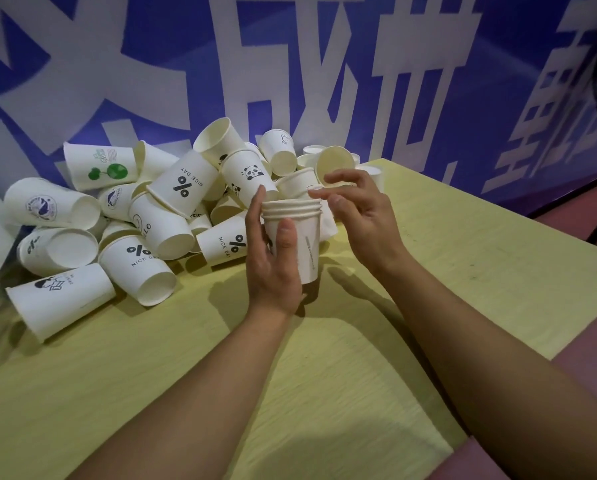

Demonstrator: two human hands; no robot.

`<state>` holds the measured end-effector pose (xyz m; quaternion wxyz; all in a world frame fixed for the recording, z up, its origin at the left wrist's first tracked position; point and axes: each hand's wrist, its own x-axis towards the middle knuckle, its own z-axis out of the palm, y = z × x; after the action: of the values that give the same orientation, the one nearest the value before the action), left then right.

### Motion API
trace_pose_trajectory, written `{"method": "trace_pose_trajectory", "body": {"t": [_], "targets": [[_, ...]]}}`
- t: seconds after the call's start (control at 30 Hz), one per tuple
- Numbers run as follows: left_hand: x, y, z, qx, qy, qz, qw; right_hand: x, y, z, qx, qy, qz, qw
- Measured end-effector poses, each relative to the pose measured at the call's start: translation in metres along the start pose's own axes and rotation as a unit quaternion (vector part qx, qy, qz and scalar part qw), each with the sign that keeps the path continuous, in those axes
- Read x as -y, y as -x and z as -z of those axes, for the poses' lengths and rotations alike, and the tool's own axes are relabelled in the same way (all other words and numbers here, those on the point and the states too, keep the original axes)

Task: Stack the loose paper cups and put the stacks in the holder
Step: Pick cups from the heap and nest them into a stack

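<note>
While your left hand [272,265] wraps thumb and fingers around the stack of cups [298,237], you hold it upright with its rims facing up, just above the yellow-green table [463,289], which keeps the mouth ready to take another cup. Your right hand [359,209] hangs beside the rims with fingers loosely spread and holding nothing, seemingly free to reach for the next one. To the left and beyond lies the pile of loose cups [158,209], tumbled on their sides against the blue banner [151,64], so plenty of stacking remains, by the look of it. No holder shows anywhere, so where the stack finally goes cannot be told yet.
</note>
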<state>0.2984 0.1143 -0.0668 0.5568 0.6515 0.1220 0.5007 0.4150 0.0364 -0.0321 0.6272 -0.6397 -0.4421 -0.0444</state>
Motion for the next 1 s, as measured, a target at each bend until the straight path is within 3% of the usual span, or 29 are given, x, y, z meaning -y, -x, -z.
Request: {"method": "trace_pose_trajectory", "body": {"t": [0.1,0.2,0.3,0.43,0.83,1.0], "targets": [[0.003,-0.002,0.000,-0.019,0.030,0.001,0.999,-0.010,-0.004,-0.002,-0.052,0.079,0.005,0.995],[0.004,-0.003,0.001,-0.027,0.047,0.017,0.998,-0.022,-0.020,0.003,-0.100,0.177,-0.053,0.978],[0.005,-0.003,0.000,-0.028,0.042,0.013,0.999,-0.032,-0.039,0.009,-0.065,0.300,-0.086,0.948],[0.005,-0.002,-0.002,-0.029,0.027,0.003,0.999,-0.041,-0.047,0.006,0.034,0.430,-0.060,0.900],[0.003,0.003,-0.003,-0.004,-0.003,-0.010,1.000,-0.039,-0.062,0.001,0.064,0.419,0.011,0.906],[0.003,0.001,-0.001,-0.005,-0.003,-0.006,1.000,-0.042,-0.060,0.004,0.011,0.408,0.041,0.912]]}}
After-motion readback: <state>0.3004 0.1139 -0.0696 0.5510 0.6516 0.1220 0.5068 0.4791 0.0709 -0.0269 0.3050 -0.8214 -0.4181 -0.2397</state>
